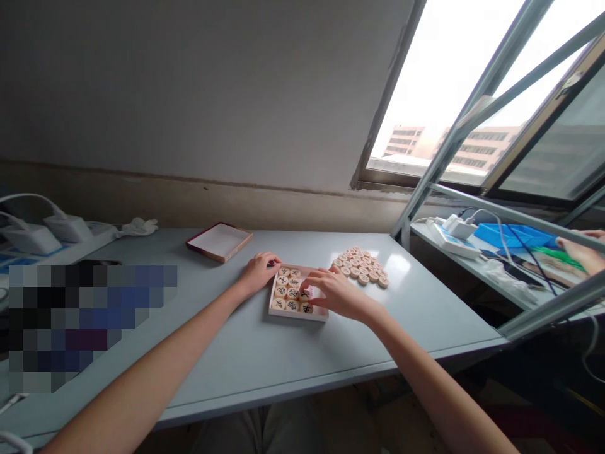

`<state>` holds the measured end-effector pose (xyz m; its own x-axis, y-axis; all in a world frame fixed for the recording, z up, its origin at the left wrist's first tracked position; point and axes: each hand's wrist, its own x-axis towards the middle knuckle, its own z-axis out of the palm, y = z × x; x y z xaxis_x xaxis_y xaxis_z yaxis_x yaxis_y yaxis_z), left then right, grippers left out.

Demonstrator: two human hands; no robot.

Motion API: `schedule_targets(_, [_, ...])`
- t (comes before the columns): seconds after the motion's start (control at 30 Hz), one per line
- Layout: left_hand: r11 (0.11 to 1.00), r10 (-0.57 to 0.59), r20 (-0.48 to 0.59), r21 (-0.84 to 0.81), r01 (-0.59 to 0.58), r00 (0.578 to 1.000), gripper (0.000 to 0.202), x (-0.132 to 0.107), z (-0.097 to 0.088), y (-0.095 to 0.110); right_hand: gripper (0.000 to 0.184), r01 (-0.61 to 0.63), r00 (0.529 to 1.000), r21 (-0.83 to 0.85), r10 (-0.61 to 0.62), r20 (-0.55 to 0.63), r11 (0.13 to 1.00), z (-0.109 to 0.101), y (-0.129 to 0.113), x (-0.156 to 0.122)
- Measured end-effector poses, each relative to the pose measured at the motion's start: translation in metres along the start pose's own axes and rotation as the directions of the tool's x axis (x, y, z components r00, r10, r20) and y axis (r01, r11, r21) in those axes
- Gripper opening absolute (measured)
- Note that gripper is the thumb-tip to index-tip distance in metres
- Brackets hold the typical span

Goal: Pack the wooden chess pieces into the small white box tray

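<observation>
A shallow white box (pixel 299 317) stands on the table, partly filled with round wooden Chinese chess pieces (pixel 293 294) marked with dark characters. My left hand (pixel 259 272) is closed at the far left corner of the box, its curled fingers against the edge. Over the right side of the box, my right hand (pixel 333 291) has thumb and fingers closed around a Chinese chess piece (pixel 305 294). The hand hides part of the box interior. Just beyond it, a cluster of loose Chinese chess pieces (pixel 363 265) lies on the table.
The box lid (pixel 220 241), white inside with a dark red rim, lies at the back left of the grey table (pixel 227 359). Power strips with white chargers (pixel 66 227) sit far left. A metal frame post (pixel 409 221) rises at right; another person's hand (pixel 583 249) shows beyond.
</observation>
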<state>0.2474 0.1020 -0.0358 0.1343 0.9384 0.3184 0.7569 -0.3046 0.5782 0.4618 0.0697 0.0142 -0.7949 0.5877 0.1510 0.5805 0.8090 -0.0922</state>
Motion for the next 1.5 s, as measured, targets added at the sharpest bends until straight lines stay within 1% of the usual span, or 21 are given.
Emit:
schedule_targets(0.07, [1.000, 0.003, -0.005, 0.000, -0.003, 1.000, 0.022, 0.000, 0.000, 0.000, 0.014, -0.019, 1.000, 0.000, 0.019, -0.013, 1.000, 0.002, 0.001, 0.001])
schedule_targets(0.13, [1.000, 0.006, -0.015, -0.007, -0.006, 1.000, 0.021, 0.000, 0.001, -0.001, 0.015, -0.058, 0.997, 0.016, 0.059, -0.056, 0.998, 0.000, 0.007, -0.002])
schedule_targets(0.23, [1.000, 0.008, -0.023, -0.019, -0.009, 1.000, 0.020, 0.000, 0.001, -0.002, 0.017, -0.146, 0.976, 0.029, 0.149, -0.158, 0.989, -0.008, 0.024, -0.018])
schedule_targets(0.3, [1.000, 0.012, -0.019, -0.020, -0.012, 1.000, 0.021, 0.000, 0.001, -0.002, 0.017, -0.219, 0.955, 0.003, 0.215, -0.202, 0.976, -0.012, 0.039, -0.031])
schedule_targets(0.4, [1.000, 0.014, -0.017, -0.020, -0.014, 1.000, 0.021, 0.000, 0.002, -0.002, 0.014, -0.326, 0.931, -0.065, 0.308, -0.197, 0.943, -0.013, 0.057, -0.050])
schedule_targets(0.47, [1.000, 0.009, -0.018, -0.023, -0.010, 1.000, 0.020, 0.001, 0.002, -0.002, 0.013, -0.368, 0.921, -0.099, 0.348, -0.176, 0.924, -0.010, 0.065, -0.058])
schedule_targets(0.53, [1.000, -0.001, -0.018, -0.023, 0.001, 1.000, 0.020, 0.001, 0.002, -0.002, 0.013, -0.392, 0.912, -0.115, 0.369, -0.178, 0.913, -0.005, 0.070, -0.062])
schedule_targets(0.63, [1.000, -0.013, -0.017, -0.023, 0.012, 1.000, 0.020, 0.000, 0.001, 0.000, 0.014, -0.412, 0.897, -0.123, 0.378, -0.227, 0.903, 0.004, 0.074, -0.064])
schedule_targets(0.7, [1.000, -0.009, -0.016, -0.026, 0.008, 1.000, 0.021, -0.001, 0.000, 0.001, 0.012, -0.411, 0.894, -0.120, 0.374, -0.248, 0.904, 0.006, 0.074, -0.063])
schedule_targets(0.83, [1.000, -0.005, -0.020, -0.024, 0.004, 1.000, 0.020, -0.001, -0.001, 0.002, 0.008, -0.412, 0.893, -0.114, 0.376, -0.246, 0.904, 0.005, 0.073, -0.060])
schedule_targets(0.93, [1.000, -0.016, -0.029, -0.011, 0.016, 0.999, 0.019, -0.002, -0.001, 0.003, 0.008, -0.428, 0.889, -0.140, 0.387, -0.244, 0.893, 0.002, 0.072, -0.060])
schedule_targets(1.03, [1.000, -0.023, -0.033, 0.018, 0.023, 0.999, 0.018, -0.002, -0.001, 0.004, 0.009, -0.400, 0.898, -0.122, 0.362, -0.249, 0.908, -0.001, 0.069, -0.057])
schedule_targets(1.13, [0.998, -0.023, -0.032, 0.059, 0.024, 0.999, 0.019, -0.003, -0.002, 0.006, 0.011, -0.332, 0.920, -0.059, 0.309, -0.241, 0.941, -0.005, 0.055, -0.049])
schedule_targets(1.27, [0.994, -0.024, -0.045, 0.109, 0.028, 0.999, 0.020, -0.003, -0.004, 0.007, 0.012, -0.152, 0.980, 0.053, 0.158, -0.120, 0.987, -0.012, 0.020, -0.026])
schedule_targets(1.33, [0.990, -0.034, -0.059, 0.133, 0.041, 0.998, 0.020, -0.004, -0.005, 0.007, 0.013, -0.063, 0.997, 0.081, 0.067, -0.046, 0.995, -0.013, 0.004, -0.015])
schedule_targets(1.43, [0.984, -0.054, -0.067, 0.164, 0.064, 0.996, 0.020, -0.004, -0.007, 0.009, 0.012, 0.032, 0.997, 0.094, -0.039, 0.065, 0.995, -0.012, -0.010, -0.001])
schedule_targets(1.5, [0.982, -0.059, -0.066, 0.177, 0.070, 0.996, 0.020, -0.005, -0.008, 0.010, 0.010, 0.050, 0.994, 0.100, -0.059, 0.092, 0.994, -0.011, -0.012, 0.004])
